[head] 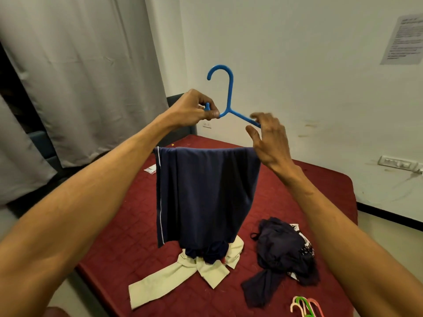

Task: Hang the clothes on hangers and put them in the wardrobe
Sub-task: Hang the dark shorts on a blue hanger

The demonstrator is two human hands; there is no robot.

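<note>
Left hand: the left hand (194, 108) pinches the left shoulder of the blue hanger (229, 97) between thumb and curled fingers, and holds it up in the air with the hook on top.
Right hand: the right hand (270, 138) is at the right arm of the hanger with its fingers spread and a little blurred. The arm of the hanger passes between thumb and forefinger, but no closed grip can be seen.
Garment: the navy garment (206, 191) is folded over the lower bar and hangs straight down above the bed (320, 191).
Still on the bed: a cream garment (183, 275), a dark pile (281, 248), and spare hangers (304, 305) near the front edge.
Wardrobe: not in view.
Step, as it seems: the garment is on its hanger and carrying it to the wardrobe is not yet done.
Risk 1: only one side is firmly held, so the hanger may tip to the right and the garment may slide along the bar and fall.
Risk 2: the cloth is only draped, not clipped, so a quick turn toward the wardrobe could pull it off.
Risk 3: its lower edge is close to the clothes below and may catch on them.
</note>
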